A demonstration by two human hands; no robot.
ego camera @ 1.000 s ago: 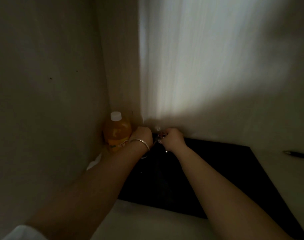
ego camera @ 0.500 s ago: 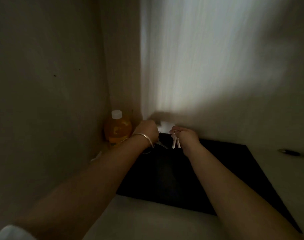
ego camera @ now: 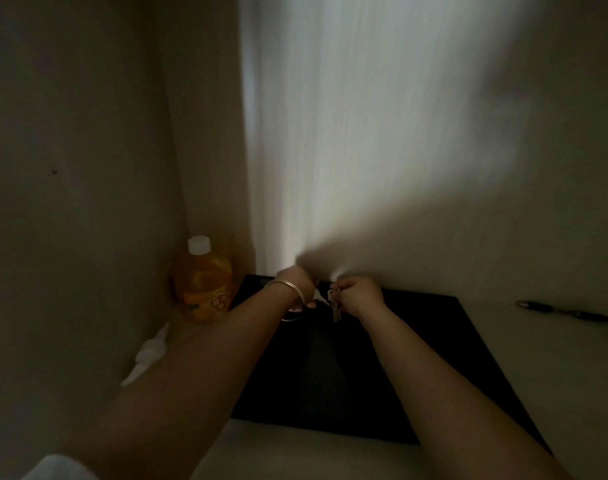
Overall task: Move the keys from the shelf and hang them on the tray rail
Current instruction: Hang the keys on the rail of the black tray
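Small silver metal keys (ego camera: 335, 308) reach the far edge of the flat black tray (ego camera: 434, 358).
Right hand (ego camera: 359, 294) pinches them; left hand (ego camera: 297, 284) closed alongside; hanging looks unfinished.

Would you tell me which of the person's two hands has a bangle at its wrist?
The left hand, beside the orange drink bottle; the right hand, holding the keys, has a bare wrist.

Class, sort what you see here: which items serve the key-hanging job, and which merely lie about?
In use: small silvery metal keys, flat black tray, left hand, right hand.

Lying about: orange juice bottle with white cap, dark pen, white crumpled object.
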